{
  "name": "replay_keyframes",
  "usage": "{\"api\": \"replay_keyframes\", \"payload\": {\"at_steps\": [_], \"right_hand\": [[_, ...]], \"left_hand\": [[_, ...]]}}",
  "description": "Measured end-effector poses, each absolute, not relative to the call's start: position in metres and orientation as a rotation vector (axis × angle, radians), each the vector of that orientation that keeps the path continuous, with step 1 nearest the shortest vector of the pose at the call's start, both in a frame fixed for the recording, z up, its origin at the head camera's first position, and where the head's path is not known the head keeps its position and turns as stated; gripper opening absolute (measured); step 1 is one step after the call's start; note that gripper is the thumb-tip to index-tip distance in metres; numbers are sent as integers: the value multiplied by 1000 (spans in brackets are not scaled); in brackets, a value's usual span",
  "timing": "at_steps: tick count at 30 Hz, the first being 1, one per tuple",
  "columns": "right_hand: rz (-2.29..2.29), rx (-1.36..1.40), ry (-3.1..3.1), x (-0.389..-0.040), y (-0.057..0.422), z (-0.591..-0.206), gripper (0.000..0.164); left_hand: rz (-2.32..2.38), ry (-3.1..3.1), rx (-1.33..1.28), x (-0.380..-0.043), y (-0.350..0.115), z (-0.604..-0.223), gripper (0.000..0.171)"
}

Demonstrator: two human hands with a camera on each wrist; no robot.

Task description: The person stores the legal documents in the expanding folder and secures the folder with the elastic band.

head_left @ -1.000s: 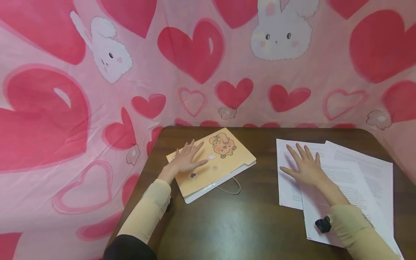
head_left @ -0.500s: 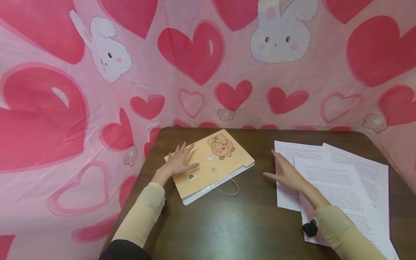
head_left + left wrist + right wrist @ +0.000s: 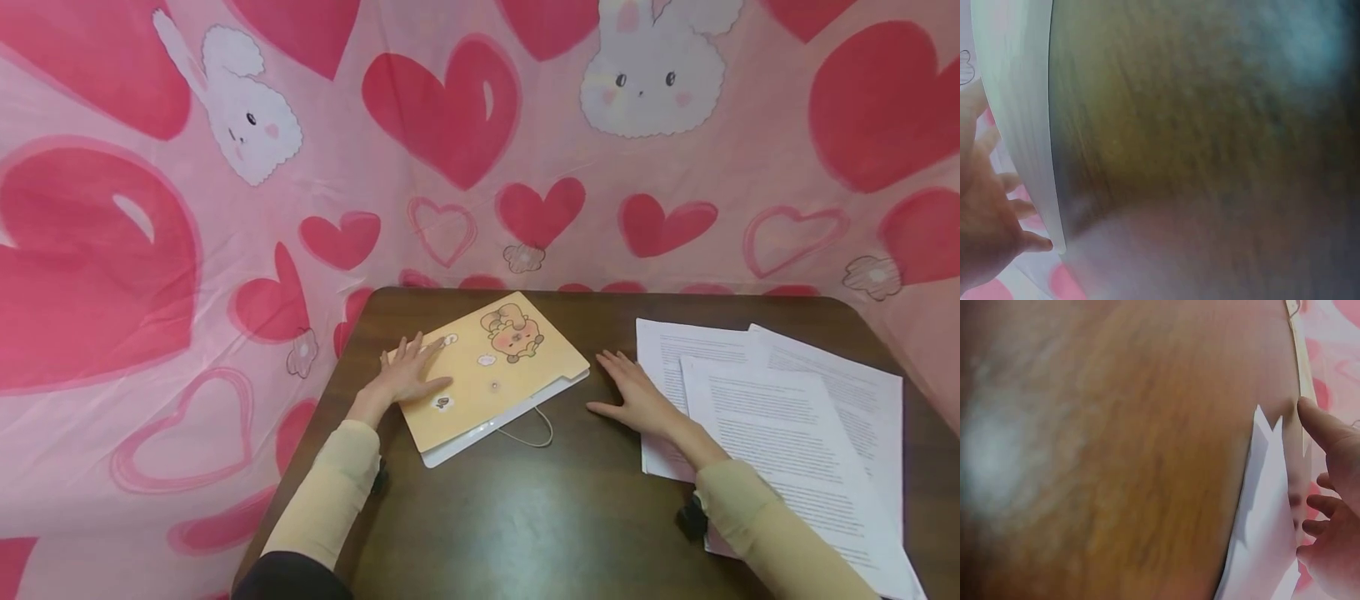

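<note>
A yellow cartoon-printed file folder (image 3: pixel 480 408) with a white lower edge lies tilted on the left of the dark table. On its left part rests my left hand (image 3: pixel 403 375), fingers spread and fairly straight; the left wrist view shows the fingertips along the folder's edge. An elastic cord (image 3: pixel 536 437) loops out from the folder's front edge. My right hand (image 3: pixel 637 400), its fingers extended and holding nothing, is between the folder and the printed sheets (image 3: pixel 780 417). In the right wrist view the right hand (image 3: pixel 1335 500) is beside the papers (image 3: pixel 1260 531), above the tabletop.
The sheets overlap in several slanted layers on the right side of the brown table (image 3: pixel 510 525). Behind and to the left hangs a pink cloth (image 3: pixel 225 233) with hearts and rabbits. A small black device (image 3: pixel 692 518) sits under my right wrist.
My right hand has moved left, off the middle of the papers and toward the folder. The left hand has shifted slightly left on the folder. Folder and papers stay in place.
</note>
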State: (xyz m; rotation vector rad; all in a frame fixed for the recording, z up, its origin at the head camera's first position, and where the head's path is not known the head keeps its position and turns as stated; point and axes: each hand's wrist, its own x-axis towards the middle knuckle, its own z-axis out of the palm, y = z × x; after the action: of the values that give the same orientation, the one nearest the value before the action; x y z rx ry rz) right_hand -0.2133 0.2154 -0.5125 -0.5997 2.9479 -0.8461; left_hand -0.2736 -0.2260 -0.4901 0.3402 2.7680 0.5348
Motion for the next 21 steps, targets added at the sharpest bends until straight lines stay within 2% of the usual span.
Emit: {"api": "replay_keyframes", "payload": {"at_steps": [13,21], "right_hand": [[-812,-602,2936,-219,199,-516,79],[-834,-581,2978,-227,196,-517,69]], "left_hand": [[471,2764,375,-275,-231,-507,89],[409,2772,387,-271,-224,-496,86]]}}
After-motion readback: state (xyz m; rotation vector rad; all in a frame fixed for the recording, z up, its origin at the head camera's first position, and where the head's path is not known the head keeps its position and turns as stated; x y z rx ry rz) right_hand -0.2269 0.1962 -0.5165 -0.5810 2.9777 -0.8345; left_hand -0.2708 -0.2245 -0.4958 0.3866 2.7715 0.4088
